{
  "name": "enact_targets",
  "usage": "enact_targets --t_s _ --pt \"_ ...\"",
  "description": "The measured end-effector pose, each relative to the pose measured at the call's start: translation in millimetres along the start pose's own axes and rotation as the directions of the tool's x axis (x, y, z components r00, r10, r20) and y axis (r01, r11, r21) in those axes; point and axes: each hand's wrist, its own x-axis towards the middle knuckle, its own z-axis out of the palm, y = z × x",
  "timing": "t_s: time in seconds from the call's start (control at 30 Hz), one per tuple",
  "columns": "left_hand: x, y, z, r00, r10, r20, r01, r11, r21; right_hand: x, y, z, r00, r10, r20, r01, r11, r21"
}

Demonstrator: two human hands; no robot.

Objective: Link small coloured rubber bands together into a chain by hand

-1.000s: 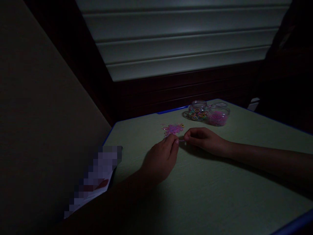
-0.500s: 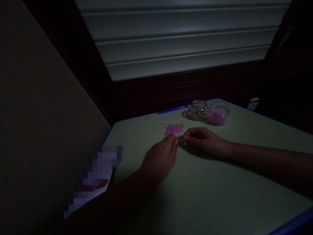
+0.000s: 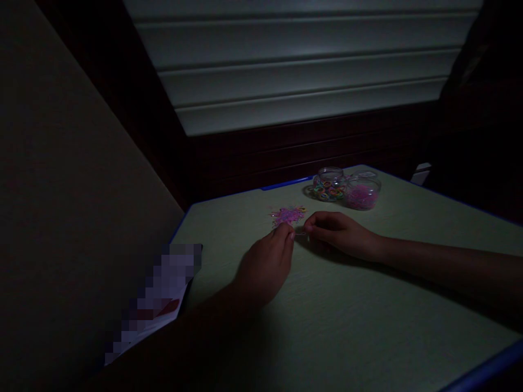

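Observation:
A thin, pale rubber band (image 3: 300, 234) stretches across the small gap between my two hands, just above the table. My left hand (image 3: 266, 268) pinches one end between thumb and forefinger. The other end is in the fingertips of my right hand (image 3: 341, 233), whose thumb and forefinger are closed in a pinch. Just beyond my left fingertips lies a loose pile of tiny rubber bands (image 3: 288, 214), mostly pink and purple with a few yellow ones. Dim light hides the finer detail of the fingers.
On the pale green table (image 3: 351, 321) stands an uncovered clear jar (image 3: 329, 185) of multicoloured bands. Beside it is a clear jar (image 3: 362, 195) of pink bands. A blurred white packet (image 3: 175, 283) lies at the left edge. Behind the table is a slatted shutter (image 3: 310, 65).
The whole view has shifted very slightly. Both hands keep their pinches on the band, with nearly the same gap between them; the band looks a little thinner now.

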Motion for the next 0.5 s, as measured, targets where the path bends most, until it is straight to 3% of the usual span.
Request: enact_targets --t_s 0.5 --pt "-0.8 0.0 -0.2 1.0 0.006 -0.008 -0.007 1.0 -0.025 -0.7 -0.3 -0.6 0.999 -0.021 0.029 0.022 1.0 -0.015"
